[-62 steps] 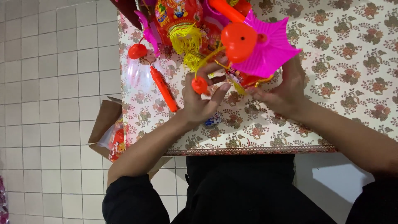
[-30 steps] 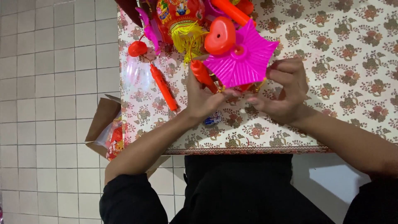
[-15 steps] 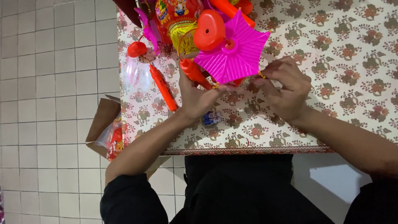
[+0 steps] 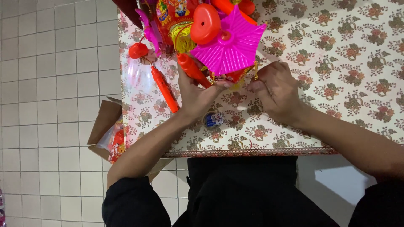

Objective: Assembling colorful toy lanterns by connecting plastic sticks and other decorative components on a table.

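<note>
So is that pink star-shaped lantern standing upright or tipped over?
Tipped. The pink lantern top faces the camera sideways, held up off the table between the left hand and right hand.

Table [image 4: 345,84] under floral-patterned covering, beige ground with red-green flower motifs, ornate border along near edge. Lying on it: long orange-red stick handle [image 4: 165,89] beside clear plastic globe [image 4: 139,75] with red cap, near left edge. Small round tin [image 4: 213,120] with blue-white cylinders inside, close to near edge. Heap of bright plastic toy lanterns [image 4: 202,29] at far side. White-tiled floor [image 4: 50,84] alongside, cardboard box [image 4: 105,126] against table's left edge.
</note>
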